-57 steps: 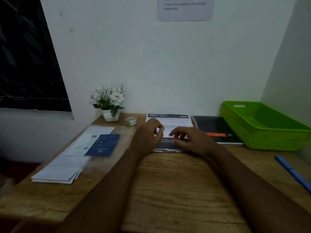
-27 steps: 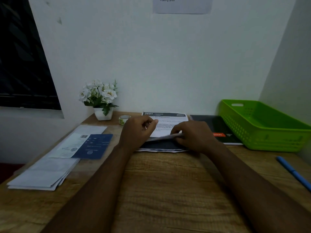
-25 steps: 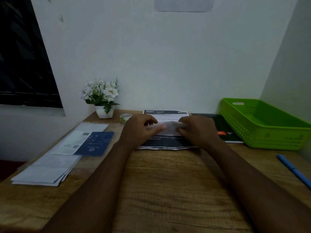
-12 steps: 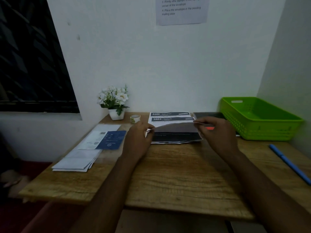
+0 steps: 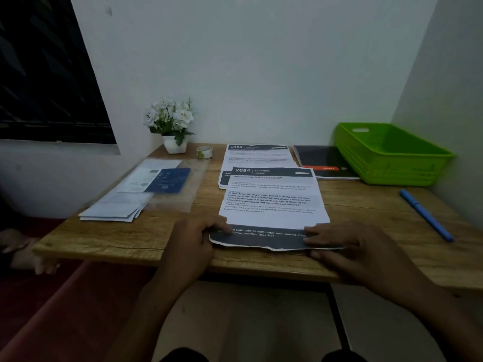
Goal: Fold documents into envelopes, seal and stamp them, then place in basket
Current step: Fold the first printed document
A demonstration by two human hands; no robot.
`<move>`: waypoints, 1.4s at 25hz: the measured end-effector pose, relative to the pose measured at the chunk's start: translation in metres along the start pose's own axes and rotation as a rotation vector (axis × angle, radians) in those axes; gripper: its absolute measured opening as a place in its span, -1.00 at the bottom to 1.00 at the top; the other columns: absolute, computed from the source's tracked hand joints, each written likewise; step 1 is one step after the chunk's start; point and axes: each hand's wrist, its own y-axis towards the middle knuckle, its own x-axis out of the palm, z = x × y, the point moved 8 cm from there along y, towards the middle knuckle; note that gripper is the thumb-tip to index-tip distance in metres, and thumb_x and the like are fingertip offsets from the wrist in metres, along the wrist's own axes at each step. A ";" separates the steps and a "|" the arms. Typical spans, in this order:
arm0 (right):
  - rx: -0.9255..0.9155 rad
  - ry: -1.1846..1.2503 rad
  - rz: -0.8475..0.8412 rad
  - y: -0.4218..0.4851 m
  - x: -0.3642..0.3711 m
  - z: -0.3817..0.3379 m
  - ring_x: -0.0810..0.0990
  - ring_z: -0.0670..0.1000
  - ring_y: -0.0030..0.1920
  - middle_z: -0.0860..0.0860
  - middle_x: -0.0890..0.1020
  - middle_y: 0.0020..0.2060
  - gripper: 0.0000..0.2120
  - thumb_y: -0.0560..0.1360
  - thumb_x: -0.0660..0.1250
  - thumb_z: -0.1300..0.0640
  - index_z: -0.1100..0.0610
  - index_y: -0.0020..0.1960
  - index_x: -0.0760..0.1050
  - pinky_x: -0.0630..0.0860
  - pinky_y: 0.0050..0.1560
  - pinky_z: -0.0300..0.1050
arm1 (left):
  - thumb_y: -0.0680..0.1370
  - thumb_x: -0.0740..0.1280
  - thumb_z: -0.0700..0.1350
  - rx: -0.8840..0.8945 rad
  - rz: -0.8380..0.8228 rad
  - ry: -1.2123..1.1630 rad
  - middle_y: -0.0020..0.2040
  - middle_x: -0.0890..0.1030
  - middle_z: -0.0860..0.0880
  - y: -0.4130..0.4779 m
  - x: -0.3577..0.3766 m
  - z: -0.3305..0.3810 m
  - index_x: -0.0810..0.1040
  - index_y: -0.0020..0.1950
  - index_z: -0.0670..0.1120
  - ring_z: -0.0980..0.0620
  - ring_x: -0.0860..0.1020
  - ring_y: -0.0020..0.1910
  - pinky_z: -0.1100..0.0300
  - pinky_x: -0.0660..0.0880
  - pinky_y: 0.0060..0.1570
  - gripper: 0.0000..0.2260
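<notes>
While the document (image 5: pixel 271 202) lies flat near the front edge of the table (image 5: pixel 117 239), its near left corner is pinched by the left hand (image 5: pixel 196 240), thumb on top. Its near right corner is pinched by the right hand (image 5: pixel 352 246), fingers on top and thumb at the edge. A second sheet (image 5: pixel 257 156) is seen just behind, envelopes (image 5: pixel 115 207) to the left, and the green basket (image 5: pixel 392 167) far right.
</notes>
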 end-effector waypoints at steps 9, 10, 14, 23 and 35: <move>0.083 0.182 -0.226 0.007 0.002 0.006 0.53 -0.27 0.17 -0.34 0.61 0.09 -0.66 0.39 0.28 -0.33 -0.14 -0.06 0.63 0.47 0.25 0.04 | 0.52 0.25 -0.33 -0.186 -0.366 -0.027 -0.11 0.65 0.06 0.037 -0.004 0.005 0.62 -0.04 -0.03 0.23 0.59 -0.19 0.30 0.54 -0.17 -0.76; 0.101 0.182 -0.242 0.010 0.002 0.008 0.53 -0.26 0.18 -0.33 0.61 0.09 -0.68 0.40 0.29 -0.31 -0.11 -0.08 0.63 0.46 0.26 0.05 | 0.52 0.27 -0.30 -0.191 -0.405 -0.048 -0.09 0.66 0.00 0.047 -0.002 0.007 0.61 -0.03 -0.05 0.11 0.63 -0.14 0.18 0.57 -0.08 -0.80; 0.097 0.176 -0.273 0.016 0.000 0.009 0.53 -0.28 0.17 -0.32 0.62 0.07 -0.70 0.38 0.31 -0.29 -0.11 -0.09 0.64 0.45 0.28 0.00 | 0.51 0.35 -0.21 -0.141 -0.505 -0.006 -0.17 0.66 0.00 0.078 0.014 0.007 0.59 0.07 -0.13 -0.06 0.65 -0.25 0.21 0.55 -0.29 -0.85; 0.151 0.086 0.210 0.127 -0.010 0.083 0.52 -0.07 -0.17 -0.07 0.57 -0.16 -0.96 0.50 0.38 0.07 -0.06 -0.10 0.59 0.45 -0.14 -0.07 | 0.43 0.46 -0.03 -0.016 -0.341 0.068 -0.12 0.65 -0.04 0.170 0.029 -0.034 0.62 0.01 -0.10 0.12 0.56 -0.30 0.13 0.47 -0.19 -0.78; 0.237 -0.277 -0.048 0.158 0.023 0.120 0.31 0.06 0.42 -0.08 0.39 0.42 -0.19 0.34 0.29 -0.43 -0.11 0.48 0.20 0.12 0.41 0.22 | 0.26 0.50 0.19 -0.030 -0.484 0.192 0.17 0.48 0.11 0.184 0.062 -0.080 0.37 0.37 0.03 0.12 0.46 0.07 0.35 0.34 -0.20 -0.26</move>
